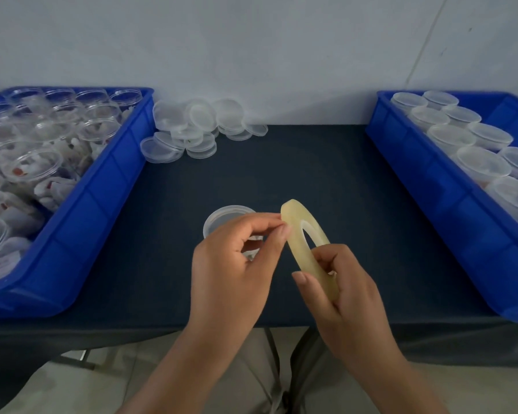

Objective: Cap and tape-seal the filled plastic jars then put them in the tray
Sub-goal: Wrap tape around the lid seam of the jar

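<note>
A yellowish roll of clear tape (299,231) stands on edge above the dark table, gripped at its lower part by my right hand (341,291). My left hand (237,258) pinches at the roll's upper rim with thumb and fingertips. Just behind the left hand stands a capped clear plastic jar (225,218), partly hidden by the fingers. The blue tray on the right (425,186) holds several capped jars (479,165). The blue tray on the left (102,186) holds several uncapped filled jars (42,162).
A pile of loose clear lids (198,127) lies at the back of the table between the trays. A pale wall rises behind. The table's front edge runs under my forearms, with metal table legs and floor below.
</note>
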Available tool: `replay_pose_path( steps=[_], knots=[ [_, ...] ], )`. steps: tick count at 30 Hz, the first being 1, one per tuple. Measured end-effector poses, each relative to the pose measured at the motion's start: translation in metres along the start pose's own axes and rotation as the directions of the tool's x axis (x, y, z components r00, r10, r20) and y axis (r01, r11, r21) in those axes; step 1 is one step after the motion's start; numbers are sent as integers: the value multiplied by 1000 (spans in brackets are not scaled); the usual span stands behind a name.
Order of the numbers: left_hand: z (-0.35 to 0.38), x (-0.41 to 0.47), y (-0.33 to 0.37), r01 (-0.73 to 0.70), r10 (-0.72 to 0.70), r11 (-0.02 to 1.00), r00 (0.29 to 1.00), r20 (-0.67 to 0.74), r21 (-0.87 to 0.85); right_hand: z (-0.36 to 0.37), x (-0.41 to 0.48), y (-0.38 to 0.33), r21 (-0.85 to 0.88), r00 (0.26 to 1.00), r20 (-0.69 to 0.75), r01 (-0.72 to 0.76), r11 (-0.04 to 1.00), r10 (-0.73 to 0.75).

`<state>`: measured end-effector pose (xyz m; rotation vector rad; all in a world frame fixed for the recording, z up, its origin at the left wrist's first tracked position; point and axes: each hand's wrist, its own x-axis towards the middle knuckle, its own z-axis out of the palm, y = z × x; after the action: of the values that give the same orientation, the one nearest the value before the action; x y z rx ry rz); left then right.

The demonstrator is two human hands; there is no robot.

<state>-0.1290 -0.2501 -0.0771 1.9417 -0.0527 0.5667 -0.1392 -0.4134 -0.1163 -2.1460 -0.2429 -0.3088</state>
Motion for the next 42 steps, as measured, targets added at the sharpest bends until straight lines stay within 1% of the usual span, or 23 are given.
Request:
replay_pose_path(
  steps=[2, 5, 6, 8, 10, 11, 12, 14, 16, 18, 20, 21, 24, 27, 28, 29, 30, 31, 33, 34, 36, 39, 42],
  knots=[
    [0, -1, 2, 16, -16, 1000, 1000, 19, -10, 1, -2, -2, 45, 1000, -17, -15, 999, 16],
    [0, -2, 4, 66, -64, 997, 997, 49, -38, 3, -5, -3, 12, 999, -28, -15, 1000, 15],
    [-1, -2, 3, 30, -31, 999, 999, 33, 12, 5, -5, -2, 3, 999, -28, -17, 1000, 17],
    [-2, -1, -1, -127, 125, 972, 992, 23, 195, 5, -7, -1, 19, 999, -37, -23, 1000, 24],
    [-2, -2, -5, -314, 304, 884, 949, 83, 346, 1, -6, 0, 93, 998, -28, -60, 994, 63],
    [-1, -3, -6, -378, 356, 850, 926, 128, 367, -1, -4, 1, 167, 995, 14, -100, 981, 99],
    [-1, -3, -7, -416, 379, 828, 909, 170, 375, -3, -2, 1, 253, 988, 100, -143, 957, 121],
    [0, -4, -8, -440, 381, 802, 897, 222, 404, -8, 4, 1, 361, 955, 280, -199, 911, 97],
    [-2, -4, -11, -432, 384, 791, 902, 198, 434, -14, 8, 1, 315, 936, 349, -168, 934, 51],
    [-4, -2, -14, -444, 420, 786, 894, 154, 430, -17, 12, 2, 239, 925, 379, -134, 962, 35],
    [-7, -2, -18, -466, 456, 784, 881, 128, 409, -18, 14, 5, 217, 913, 408, -124, 968, 25],
    [-8, -3, -20, -464, 461, 793, 880, 109, 395, -18, 14, 6, 194, 915, 403, -100, 976, 14],
    [-7, -7, -27, -457, 476, 805, 878, 46, 379, -15, 14, 1, 89, 952, 305, 15, 996, -42],
    [-7, -11, -45, -459, 500, 813, 866, -25, 358, -11, 13, 1, 40, 966, 254, 48, 998, -57],
    [-8, -15, -52, -430, 479, 837, 874, -75, 337, -10, 14, 2, 10, 965, 256, 51, 999, -52],
    [-7, -19, -60, -368, 421, 878, 898, -129, 305, -11, 16, 4, -30, 964, 260, 59, 998, -49],
    [-7, -24, -67, -264, 312, 929, 935, -168, 259, -11, 18, 5, -69, 963, 263, 73, 995, -52],
    [-7, -27, -71, -132, 166, 972, 971, -170, 196, -12, 21, 6, -93, 960, 273, 85, 992, -56],
    [-3, -24, -75, 99, -96, 994, 993, -72, 35, -14, 29, 5, -115, 949, 312, 91, 989, -51],
    [-2, -19, -77, 162, -162, 986, 987, -15, -29, -14, 33, 5, -123, 942, 334, 90, 988, -44],
    [-2, -3, -81, 202, -198, 976, 979, 55, -87, -16, 42, 2, -141, 926, 376, 88, 986, -29],
    [-10, 15, -82, 260, -247, 960, 961, 123, -104, -18, 53, -3, -160, 901, 434, 80, 984, -3],
    [-17, 19, -79, 337, -293, 924, 928, 231, -182, -20, 64, -8, -171, 872, 485, 26, 985, 61]
  ],
)
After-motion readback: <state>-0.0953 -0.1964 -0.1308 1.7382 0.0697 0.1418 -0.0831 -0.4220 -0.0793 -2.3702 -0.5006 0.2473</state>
